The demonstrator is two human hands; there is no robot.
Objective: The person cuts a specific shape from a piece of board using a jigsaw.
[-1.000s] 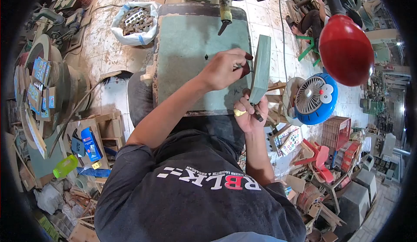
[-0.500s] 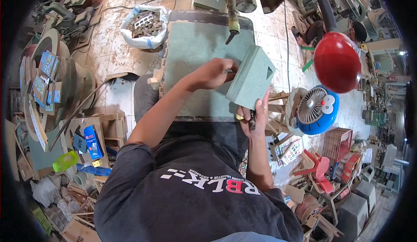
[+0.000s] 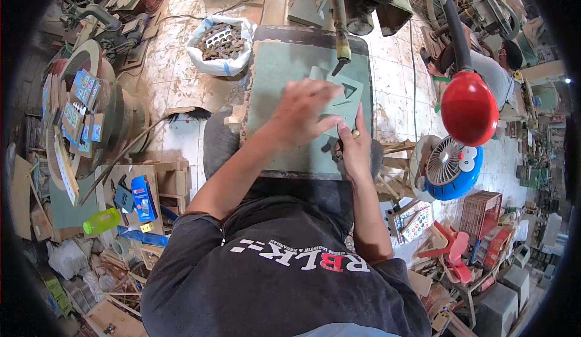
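Observation:
A grey-green board (image 3: 350,108) with a triangular cutout lies low over the green worktable (image 3: 272,58). My right hand (image 3: 356,152) grips its near right corner, thumb on top and fingers along the side. Something small and dark shows under that palm, partly hidden. Above the board's left part is my left hand (image 3: 296,113), blurred by motion, its thumb spread away from the stretched fingers and nothing seen in it. A metal rod with a dark pointed tip (image 3: 341,65) hangs from the machine just beyond the board.
A white sack (image 3: 219,65) of dark metal pieces stands left of the table. A red ball-ended lever (image 3: 469,110) hangs at right, near a blue fan (image 3: 454,167). Farther right sits another person (image 3: 493,71). A broom (image 3: 181,113) leans at left.
The board has come down from a tilted, raised pose to lie flatter over the table. My left hand has swung onto its upper face; my right hand still holds it. The view has shifted slightly.

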